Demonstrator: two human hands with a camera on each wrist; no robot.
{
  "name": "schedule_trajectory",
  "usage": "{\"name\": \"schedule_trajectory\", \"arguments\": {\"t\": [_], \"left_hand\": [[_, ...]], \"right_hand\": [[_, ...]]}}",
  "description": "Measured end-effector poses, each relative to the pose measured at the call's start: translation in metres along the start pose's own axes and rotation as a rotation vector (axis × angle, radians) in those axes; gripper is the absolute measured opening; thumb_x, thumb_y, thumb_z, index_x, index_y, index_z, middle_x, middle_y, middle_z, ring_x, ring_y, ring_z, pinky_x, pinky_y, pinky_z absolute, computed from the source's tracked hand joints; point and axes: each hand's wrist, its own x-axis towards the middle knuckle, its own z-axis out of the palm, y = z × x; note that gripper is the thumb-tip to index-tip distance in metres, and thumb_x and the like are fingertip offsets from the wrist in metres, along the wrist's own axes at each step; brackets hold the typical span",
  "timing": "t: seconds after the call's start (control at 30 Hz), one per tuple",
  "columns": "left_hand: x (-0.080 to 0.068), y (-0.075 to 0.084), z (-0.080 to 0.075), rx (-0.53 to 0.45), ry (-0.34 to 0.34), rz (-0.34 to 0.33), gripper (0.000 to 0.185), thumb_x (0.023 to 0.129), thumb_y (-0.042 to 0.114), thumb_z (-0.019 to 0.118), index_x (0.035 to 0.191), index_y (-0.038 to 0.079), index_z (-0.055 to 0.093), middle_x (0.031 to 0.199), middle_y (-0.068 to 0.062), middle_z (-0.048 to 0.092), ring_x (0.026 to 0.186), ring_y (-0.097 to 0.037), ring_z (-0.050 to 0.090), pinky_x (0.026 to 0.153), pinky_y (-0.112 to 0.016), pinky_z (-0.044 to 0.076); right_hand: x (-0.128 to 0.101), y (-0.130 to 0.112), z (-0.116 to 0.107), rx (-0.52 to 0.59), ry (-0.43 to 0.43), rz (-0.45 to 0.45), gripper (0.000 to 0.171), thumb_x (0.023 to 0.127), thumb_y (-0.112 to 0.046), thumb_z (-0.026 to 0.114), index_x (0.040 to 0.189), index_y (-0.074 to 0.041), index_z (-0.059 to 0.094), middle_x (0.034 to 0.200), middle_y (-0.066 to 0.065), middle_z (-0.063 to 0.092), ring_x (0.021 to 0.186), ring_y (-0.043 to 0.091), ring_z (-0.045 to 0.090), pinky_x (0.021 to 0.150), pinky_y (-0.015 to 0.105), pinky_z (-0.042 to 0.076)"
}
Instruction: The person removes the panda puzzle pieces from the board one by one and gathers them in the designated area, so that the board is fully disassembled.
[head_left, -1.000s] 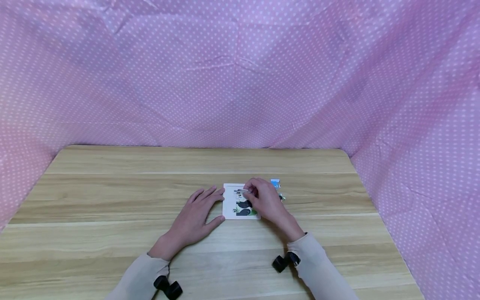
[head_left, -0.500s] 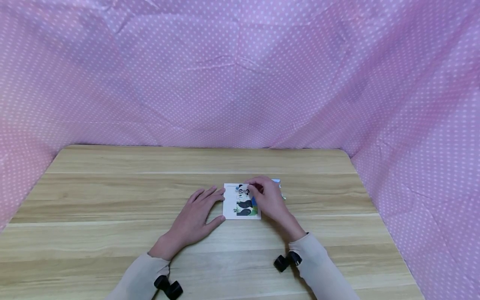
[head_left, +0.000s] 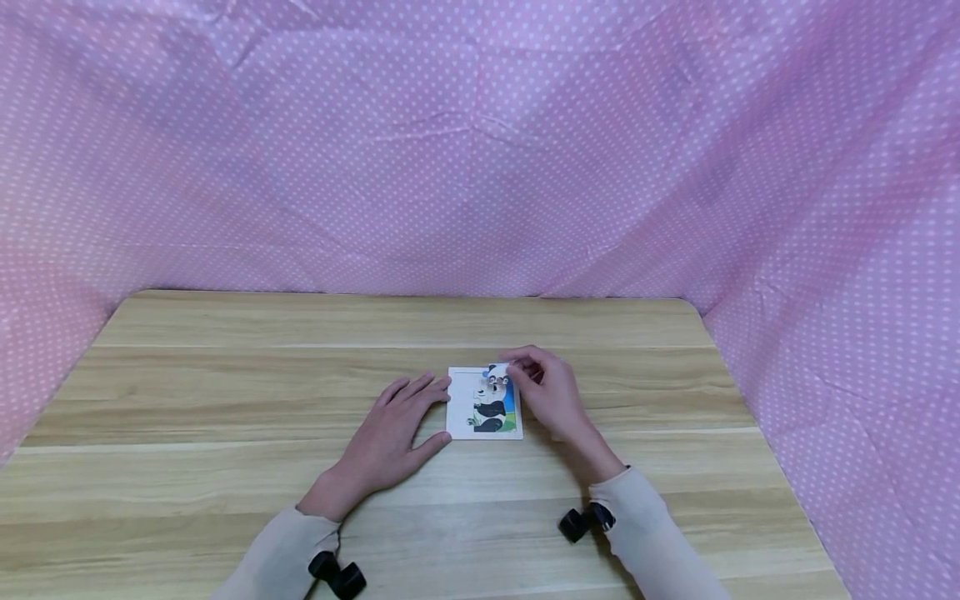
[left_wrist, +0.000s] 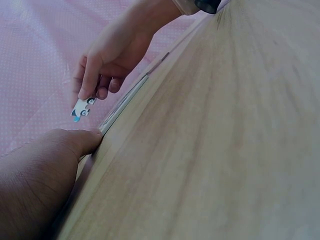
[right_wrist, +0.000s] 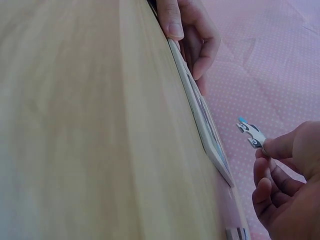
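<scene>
A white puzzle board (head_left: 459, 408) lies on the table, its right part filled with pieces of a panda picture. Between thumb and fingers, my right hand (head_left: 551, 396) pinches a puzzle piece (head_left: 495, 377) printed with a panda's eyes. In the right wrist view this puzzle piece (right_wrist: 254, 136) is raised above the board, with knobs and notches along its edge. My left hand (head_left: 386, 437) lies spread on the table, thumb and fingertips at the board's left edge. The left wrist view shows its thumb (left_wrist: 87, 141) against that edge.
The wooden table (head_left: 225, 375) spreads around the board. A pink dotted cloth (head_left: 480, 167) hangs behind it and along both sides. At the bottom of the right wrist view, a loose piece (right_wrist: 236, 233) lies near the board. Black cameras (head_left: 337, 575) sit on both wrists.
My right hand has moved right and slightly back with the puzzle piece, whose panda eyes now show. The loose pieces right of the board have gone behind that hand. My left hand stays put.
</scene>
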Motion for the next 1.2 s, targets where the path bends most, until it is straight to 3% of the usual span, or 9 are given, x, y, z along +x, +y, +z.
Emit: {"name": "schedule_trajectory", "arguments": {"t": [0.37, 0.6, 0.83, 1.2], "left_hand": [[-0.001, 0.001, 0.000, 0.026, 0.024, 0.017, 0.055, 0.106, 0.047, 0.073, 0.149, 0.014, 0.064, 0.174, 0.000, 0.048, 0.164, -0.029, 0.038, 0.136, -0.056, 0.024], [-0.001, 0.002, 0.000, 0.027, 0.023, 0.020, 0.055, 0.106, 0.046, 0.072, 0.149, 0.013, 0.064, 0.174, 0.000, 0.047, 0.165, -0.029, 0.037, 0.136, -0.056, 0.024], [0.000, 0.003, -0.001, 0.023, 0.022, 0.024, 0.055, 0.106, 0.047, 0.072, 0.149, 0.013, 0.064, 0.174, 0.000, 0.048, 0.165, -0.029, 0.037, 0.136, -0.057, 0.024], [0.000, 0.004, -0.002, 0.023, 0.021, 0.018, 0.055, 0.106, 0.046, 0.072, 0.149, 0.013, 0.064, 0.174, -0.001, 0.048, 0.165, -0.029, 0.037, 0.136, -0.057, 0.024]], "right_hand": [[-0.002, 0.007, -0.018, 0.123, 0.081, 0.075, 0.014, 0.100, 0.003, 0.077, 0.114, 0.001, 0.077, 0.100, 0.015, 0.074, 0.084, 0.019, 0.063, 0.069, 0.018, 0.052], [-0.004, 0.012, -0.032, 0.139, 0.107, 0.127, 0.011, 0.104, 0.000, 0.076, 0.114, 0.001, 0.077, 0.102, 0.015, 0.074, 0.087, 0.018, 0.063, 0.073, 0.017, 0.053], [-0.007, 0.020, -0.048, 0.155, 0.116, 0.125, 0.012, 0.104, 0.000, 0.074, 0.115, 0.006, 0.075, 0.103, 0.019, 0.073, 0.084, 0.012, 0.063, 0.072, 0.016, 0.054], [-0.009, 0.038, -0.070, 0.200, 0.137, 0.189, 0.017, 0.103, 0.000, 0.075, 0.117, 0.010, 0.073, 0.092, 0.001, 0.072, 0.073, 0.008, 0.060, 0.059, 0.017, 0.051]]}}
